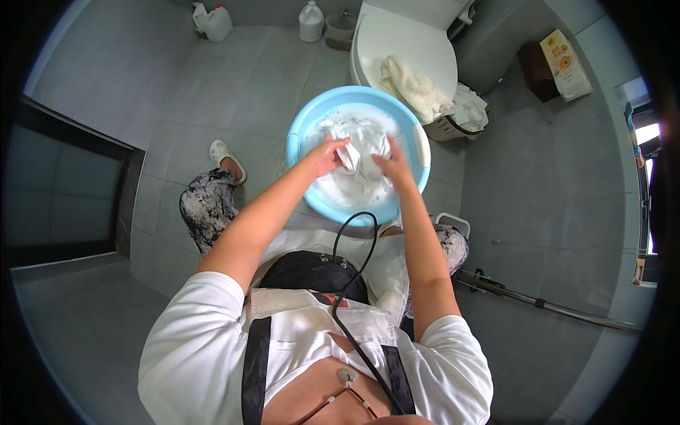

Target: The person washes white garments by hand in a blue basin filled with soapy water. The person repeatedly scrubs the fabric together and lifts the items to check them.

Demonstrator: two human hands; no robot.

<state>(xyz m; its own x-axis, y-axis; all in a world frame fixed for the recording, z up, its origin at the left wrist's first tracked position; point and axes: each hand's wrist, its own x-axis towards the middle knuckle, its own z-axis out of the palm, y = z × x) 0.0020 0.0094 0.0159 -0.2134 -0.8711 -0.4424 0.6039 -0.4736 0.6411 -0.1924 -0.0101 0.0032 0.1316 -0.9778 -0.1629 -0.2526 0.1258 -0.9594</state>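
Observation:
A round light-blue basin (301,124) full of sudsy water stands on the floor in front of me. In its middle a wet white cloth (363,147) is bunched up above the foam. My left hand (329,156) grips the cloth's left side, with the thumb lying over a fold. On the other side my right hand (393,166) holds the cloth between curled fingers, some of them hidden by the fabric and suds. Both forearms reach over the basin's near rim.
Behind the basin is a white toilet (405,46) with a cream knitted cloth (418,86) on its lid. A filled waste bin (453,129) stands beside it. White jugs (311,23) line the back wall. A black cable (337,301) loops before my chest.

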